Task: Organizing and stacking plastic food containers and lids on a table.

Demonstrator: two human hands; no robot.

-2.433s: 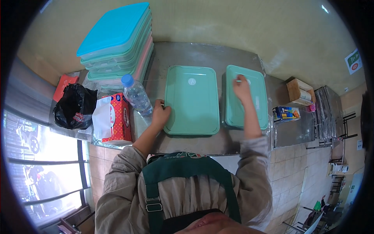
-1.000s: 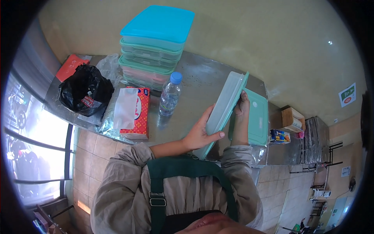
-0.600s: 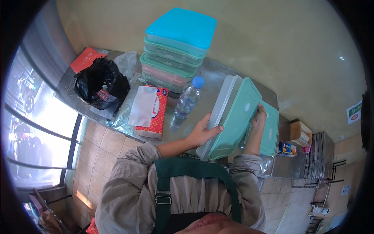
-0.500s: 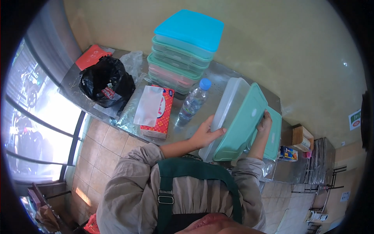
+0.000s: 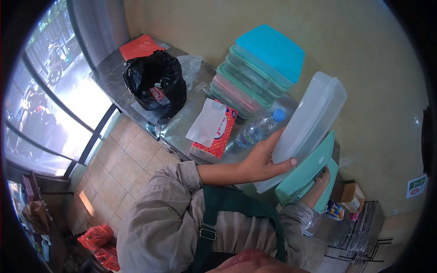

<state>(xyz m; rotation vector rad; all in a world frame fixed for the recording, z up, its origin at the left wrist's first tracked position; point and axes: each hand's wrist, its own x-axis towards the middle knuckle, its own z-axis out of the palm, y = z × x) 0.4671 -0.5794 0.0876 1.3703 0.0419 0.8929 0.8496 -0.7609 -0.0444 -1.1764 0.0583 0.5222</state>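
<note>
My left hand (image 5: 266, 161) is closed round the near side of a clear, shallow plastic container (image 5: 302, 123), its thumb on the edge. The container is tipped up on its side. My right hand (image 5: 320, 181) grips a mint-green lid (image 5: 304, 174) at its right side, and the lid slants beside the container's lower part. Some of my right fingers are hidden. Just behind my right hand shows another mint-green lid (image 5: 333, 175); whether the hand touches it I cannot tell. A water bottle (image 5: 259, 131) with a blue cap lies near my left hand.
Stacked lidded containers (image 5: 268, 59), blue on top, stand at the back of the metal table (image 5: 109, 68). A red tissue box (image 5: 221, 132) sits left of the bottle. Farther left are a black plastic bag (image 5: 170, 75) and a red packet (image 5: 140, 47). Red bags (image 5: 96, 237) rest low at the left.
The mint-green lid has come away from the container's face and now tilts lower, in my right hand. The container leans farther right in my left. The whole view has swung left.
</note>
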